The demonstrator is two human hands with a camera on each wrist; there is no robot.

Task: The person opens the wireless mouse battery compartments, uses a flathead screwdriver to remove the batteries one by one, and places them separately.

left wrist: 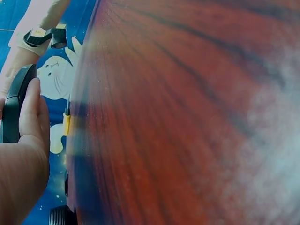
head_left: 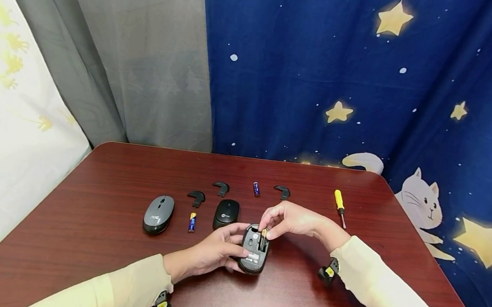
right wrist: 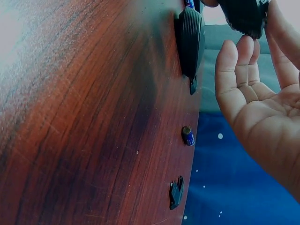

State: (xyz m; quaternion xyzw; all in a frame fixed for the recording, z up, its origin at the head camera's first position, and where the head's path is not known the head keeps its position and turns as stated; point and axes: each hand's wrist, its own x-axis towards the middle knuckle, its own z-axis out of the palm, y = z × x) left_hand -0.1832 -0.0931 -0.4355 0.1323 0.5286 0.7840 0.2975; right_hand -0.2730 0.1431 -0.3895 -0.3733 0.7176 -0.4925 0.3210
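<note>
My left hand (head_left: 219,248) grips a computer mouse (head_left: 252,262), its underside turned up and its battery slot uncovered. In the left wrist view the same mouse (left wrist: 18,103) shows edge-on beside the fingers. With thumb and forefinger my right hand (head_left: 295,222) pinches a gold-and-black battery (head_left: 264,234) at the upper end of the slot. The right wrist view has the mouse (right wrist: 244,16) above the right hand's fingertips (right wrist: 227,49); the battery is hidden there.
Left of the hands lie a grey mouse (head_left: 159,214), a black mouse (head_left: 227,212) and a blue-and-yellow battery (head_left: 192,222). Farther back are a blue battery (head_left: 256,189) and black covers (head_left: 197,198), (head_left: 222,188), (head_left: 284,192). A yellow-handled screwdriver (head_left: 339,201) lies at the right.
</note>
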